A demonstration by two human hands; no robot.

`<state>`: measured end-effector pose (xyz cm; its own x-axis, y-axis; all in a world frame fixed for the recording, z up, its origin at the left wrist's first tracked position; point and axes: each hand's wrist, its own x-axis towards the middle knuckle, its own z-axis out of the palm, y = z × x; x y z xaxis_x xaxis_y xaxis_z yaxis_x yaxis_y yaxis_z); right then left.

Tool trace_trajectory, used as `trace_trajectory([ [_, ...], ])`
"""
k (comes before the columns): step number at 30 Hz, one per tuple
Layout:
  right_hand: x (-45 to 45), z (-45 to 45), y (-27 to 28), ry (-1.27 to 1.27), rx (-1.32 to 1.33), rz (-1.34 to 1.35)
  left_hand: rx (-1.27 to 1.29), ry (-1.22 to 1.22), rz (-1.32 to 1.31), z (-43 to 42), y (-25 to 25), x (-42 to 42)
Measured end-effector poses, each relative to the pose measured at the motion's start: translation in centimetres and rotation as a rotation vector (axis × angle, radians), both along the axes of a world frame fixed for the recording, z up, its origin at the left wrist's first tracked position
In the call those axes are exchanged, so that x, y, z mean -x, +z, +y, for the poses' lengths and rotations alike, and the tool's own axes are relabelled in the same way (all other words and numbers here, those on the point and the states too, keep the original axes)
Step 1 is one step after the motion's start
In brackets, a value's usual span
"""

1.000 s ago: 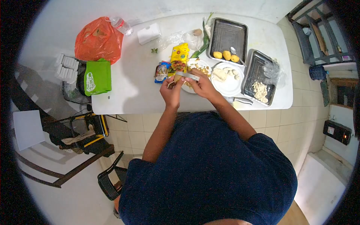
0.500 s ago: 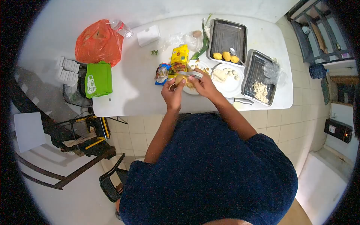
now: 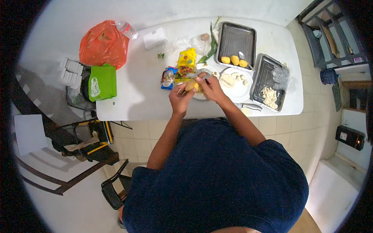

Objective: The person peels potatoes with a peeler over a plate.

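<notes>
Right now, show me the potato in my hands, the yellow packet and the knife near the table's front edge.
Potato (image 3: 191,84): head view, on its exposed yellow side.
Yellow packet (image 3: 187,61): head view, on the middle of its printed face.
Knife (image 3: 253,106): head view, on its handle.

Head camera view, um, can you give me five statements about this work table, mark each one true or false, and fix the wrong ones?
1. The left hand holds a yellowish potato. True.
2. Four potatoes lie in the far dark tray. False: three yellow potatoes lie in that tray.
3. The yellow packet lies beside the blue packet. True.
4. The knife lies inside a tray. False: the knife lies near the table's front edge, its handle outside both trays.
5. The green bag is right of the orange bag's far side, beside the plates. False: the green bag is at the table's left end.
</notes>
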<state>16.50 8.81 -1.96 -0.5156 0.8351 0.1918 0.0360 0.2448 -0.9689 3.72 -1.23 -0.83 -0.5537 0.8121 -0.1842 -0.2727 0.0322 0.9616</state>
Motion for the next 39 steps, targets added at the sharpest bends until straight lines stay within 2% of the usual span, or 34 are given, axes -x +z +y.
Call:
trace_trajectory([
  [2, 0.4, 0.4, -0.6, -0.013, 0.014, -0.028, 0.02, -0.091, 0.032, -0.1, 0.3, -0.8],
  [5, 0.0, 1.2, 0.1, -0.002, 0.042, 0.101, -0.016, -0.035, -0.024, 0.5, 0.0, -0.5],
  [8, -0.8, 0.9, 0.4, -0.043, 0.144, 0.09, -0.094, -0.026, -0.023, 0.5, -1.0, 0.6],
  [11, -1.1, 0.9, 0.0, -0.028, 0.156, 0.116, -0.066, -0.049, -0.165, 0.2, -1.0, 1.2],
  [14, -0.9, 0.6, -0.4, -0.018, 0.052, 0.173, -0.064, -0.095, -0.274, -0.1, -0.6, 1.9],
  [20, -1.1, -0.2, -0.2, -0.009, 0.084, 0.125, -0.058, -0.165, -0.473, -0.4, -2.1, 2.8],
  [23, -0.7, -0.5, -0.2, -0.003, 0.109, 0.162, -0.178, -0.272, -0.629, -0.2, -2.9, 3.3],
  [26, -0.5, -0.7, 0.0, -0.017, 0.06, 0.095, -0.107, -0.219, -0.832, -0.4, -2.3, 3.3],
  [29, -0.1, -0.7, 0.4, -0.03, -0.011, 0.152, -0.083, -0.175, -0.656, -0.3, -3.3, 3.0],
  [35, -0.5, -0.7, 1.3, -0.003, -0.055, 0.058, -0.149, -0.196, -0.766, -0.4, -3.4, 3.0],
  [39, -0.7, -1.5, 1.3, 0.027, -0.018, 0.016, -0.121, -0.219, -0.703, -0.6, -2.9, 2.8],
])
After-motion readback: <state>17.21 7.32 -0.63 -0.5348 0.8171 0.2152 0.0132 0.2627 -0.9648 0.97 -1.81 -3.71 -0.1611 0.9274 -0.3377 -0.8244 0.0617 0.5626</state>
